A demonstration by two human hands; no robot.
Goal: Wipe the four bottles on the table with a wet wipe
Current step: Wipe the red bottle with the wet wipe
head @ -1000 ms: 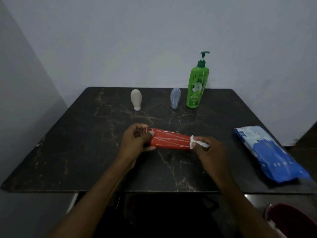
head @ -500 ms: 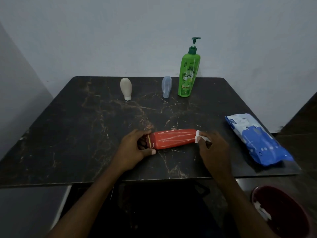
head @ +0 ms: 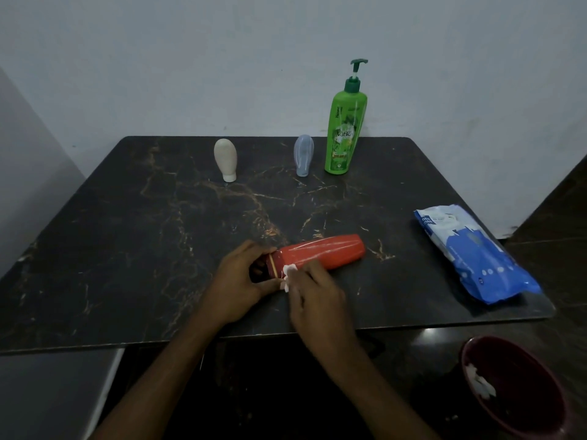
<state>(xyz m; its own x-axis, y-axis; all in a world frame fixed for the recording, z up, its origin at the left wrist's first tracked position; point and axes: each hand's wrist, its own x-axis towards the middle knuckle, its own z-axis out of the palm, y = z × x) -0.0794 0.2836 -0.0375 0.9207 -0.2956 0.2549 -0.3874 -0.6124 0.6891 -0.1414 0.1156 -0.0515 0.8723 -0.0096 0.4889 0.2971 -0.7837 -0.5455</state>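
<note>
Marble table (head: 127, 249); green bottle (head: 344, 134) reads Vatika; left hand (head: 235, 281) grips red bottle (head: 327, 250), right hand (head: 317, 296) pinches wipe (head: 288, 273).

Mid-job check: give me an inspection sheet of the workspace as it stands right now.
Surface: dark marbled table with pale veins.
Job's things: red bottle lies on its side near the front edge; beige bottle and blue-grey bottle stand cap-down at the back; green pump bottle stands upright beside them; wet wipe is against the red bottle near its cap.
Clutter: blue wipes pack lies at the table's right edge.
Hands: left hand grips the red bottle's cap end; right hand pinches the wet wipe.
Cables: nothing seen.
Surroundings: pale wall behind; dark red bin on the floor at lower right, white scraps inside.
</note>
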